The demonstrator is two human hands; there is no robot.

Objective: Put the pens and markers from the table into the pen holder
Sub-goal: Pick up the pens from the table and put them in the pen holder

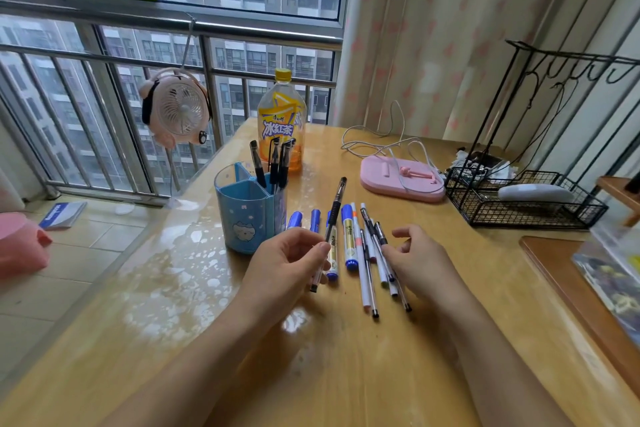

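Note:
A blue pen holder (247,215) with a cat picture stands on the wooden table (242,340), with three black pens (258,163) upright in its back compartment. My left hand (287,263) pinches a black gel pen (335,208), tip down, cap pointing up and away. To the right of the holder lie several blue markers (348,236) and several thin pens (369,274) in a loose row. My right hand (420,260) rests on the right side of that row, fingers curled over a black-capped pen (380,234); whether it grips it is unclear.
An iced tea bottle (281,121) stands right behind the holder. A pink phone stand (401,180) with a white cable and a black wire basket (523,201) sit at the back right. A pink fan (176,107) hangs on the window rail.

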